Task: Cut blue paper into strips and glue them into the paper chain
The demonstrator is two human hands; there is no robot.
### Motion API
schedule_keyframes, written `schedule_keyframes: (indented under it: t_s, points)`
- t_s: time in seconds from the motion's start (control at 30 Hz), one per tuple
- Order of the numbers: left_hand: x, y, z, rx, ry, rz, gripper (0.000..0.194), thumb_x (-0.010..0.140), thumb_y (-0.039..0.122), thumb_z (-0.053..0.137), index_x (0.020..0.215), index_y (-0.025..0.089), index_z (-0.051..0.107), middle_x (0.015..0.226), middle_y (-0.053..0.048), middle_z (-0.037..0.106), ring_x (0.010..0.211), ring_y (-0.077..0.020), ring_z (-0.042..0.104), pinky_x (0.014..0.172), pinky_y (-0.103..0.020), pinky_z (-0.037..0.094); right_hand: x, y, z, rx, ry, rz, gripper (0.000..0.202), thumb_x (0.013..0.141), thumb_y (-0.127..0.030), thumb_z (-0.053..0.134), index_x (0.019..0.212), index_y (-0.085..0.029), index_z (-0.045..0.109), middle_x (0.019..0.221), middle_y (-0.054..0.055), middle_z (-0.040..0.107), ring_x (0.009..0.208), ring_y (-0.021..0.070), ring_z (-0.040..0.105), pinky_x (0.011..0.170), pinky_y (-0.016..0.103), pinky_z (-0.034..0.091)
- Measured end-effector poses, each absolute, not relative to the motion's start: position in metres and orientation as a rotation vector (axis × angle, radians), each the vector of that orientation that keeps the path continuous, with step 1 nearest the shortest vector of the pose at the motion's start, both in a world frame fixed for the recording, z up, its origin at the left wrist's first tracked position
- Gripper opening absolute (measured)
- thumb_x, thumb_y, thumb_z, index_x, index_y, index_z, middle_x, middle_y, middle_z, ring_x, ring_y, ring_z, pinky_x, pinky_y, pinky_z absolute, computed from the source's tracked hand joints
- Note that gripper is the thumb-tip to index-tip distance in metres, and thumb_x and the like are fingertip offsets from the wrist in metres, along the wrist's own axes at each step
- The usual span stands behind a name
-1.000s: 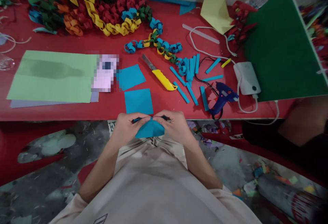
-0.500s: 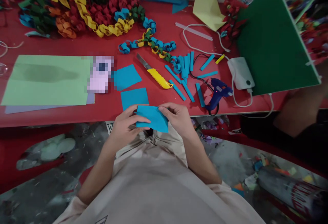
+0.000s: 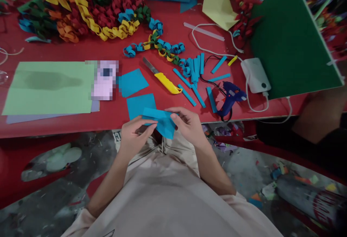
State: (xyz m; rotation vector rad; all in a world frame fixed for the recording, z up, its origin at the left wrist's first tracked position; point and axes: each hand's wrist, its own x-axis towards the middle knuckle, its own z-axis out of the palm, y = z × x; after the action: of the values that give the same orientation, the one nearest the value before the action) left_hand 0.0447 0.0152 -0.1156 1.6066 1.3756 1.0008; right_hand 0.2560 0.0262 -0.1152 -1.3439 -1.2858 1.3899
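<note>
A red surface (image 3: 89,50) runs along a pale wall, with a floor (image 3: 235,172) strewn with paper scraps below it. At the front edge, a person's two bare hands work on a blue paper sheet (image 3: 166,125), held above the lap and bent so that a narrow band lies along its far side. The left hand (image 3: 134,135) is partly closed, its thumb and fingers pinching the sheet's left end with a gap between them and the palm. The right hand (image 3: 188,126) grips the opposite end between thumb and curled fingers.

Just beyond the hands lies a blue paper square (image 3: 139,103), partly hidden by the held sheet, and behind it a second blue piece (image 3: 134,82) near a pixelated pink item (image 3: 104,81). A yellow-handled knife (image 3: 166,82) lies to their right, its blade pointing away. Farther right are loose blue strips (image 3: 195,68), a dark blue hot glue gun (image 3: 231,94) and a white plugged-in box (image 3: 255,75) beside a leaning green board (image 3: 290,45). A light green sheet (image 3: 48,88) covers the left, and a heap of multicoloured paper chains (image 3: 108,16) sits against the wall.
</note>
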Motion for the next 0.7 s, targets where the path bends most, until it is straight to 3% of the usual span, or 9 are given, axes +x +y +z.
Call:
schedule_keyframes:
  t_s: [0.13,0.27,0.4,0.53,0.7]
  points:
    - [0.053,0.014,-0.116,1.499,1.462,1.039,0.015,0.093,0.034,0.071,0.092,0.022,0.081,0.080,-0.001,0.073,0.063,-0.0090,0.063,0.059,-0.018,0.050,0.257,0.022,-0.111,-1.265,-1.406,1.422,0.057,0.094,-0.050,0.067,0.146,-0.030,0.056,0.088,0.003,0.065,0.065,0.0134,0.055,0.055,0.025,0.048]
    - [0.051,0.015,-0.122,1.572,1.362,1.113,0.011,0.091,0.032,0.074,0.089,0.024,0.081,0.078,0.000,0.073,0.065,-0.0100,0.065,0.059,-0.018,0.051,0.256,0.022,-0.116,-1.238,-1.309,1.507,0.060,0.097,-0.037,0.064,0.154,-0.034,0.045,0.089,0.001,0.066,0.061,0.0142,0.065,0.058,0.029,0.059]
    - [0.049,0.015,-0.128,1.550,1.330,1.208,0.009,0.089,0.029,0.077,0.095,0.023,0.079,0.092,-0.002,0.076,0.069,-0.0093,0.069,0.061,-0.016,0.055,0.258,0.023,-0.123,-1.224,-1.306,1.536,0.051,0.096,-0.032,0.066,0.146,-0.034,0.056,0.097,0.002,0.069,0.058,0.0122,0.066,0.057,0.028,0.060]
    - [0.053,0.013,-0.130,1.370,1.290,1.283,0.046,0.088,0.030,0.078,0.131,0.025,0.062,0.117,-0.007,0.076,0.084,-0.0143,0.075,0.071,-0.022,0.063,0.263,0.022,-0.123,-1.156,-1.358,1.597,0.044,0.099,-0.032,0.061,0.143,-0.032,0.059,0.097,0.001,0.070,0.059,0.0099,0.063,0.057,0.025,0.056]
    - [0.059,0.014,-0.125,1.307,1.403,1.206,0.042,0.093,0.037,0.072,0.130,0.021,0.063,0.118,-0.010,0.075,0.096,-0.0190,0.075,0.068,-0.022,0.064,0.267,0.020,-0.117,-1.021,-1.518,1.512,0.053,0.097,-0.042,0.065,0.149,-0.033,0.055,0.113,0.005,0.071,0.076,0.0136,0.065,0.068,0.027,0.058]
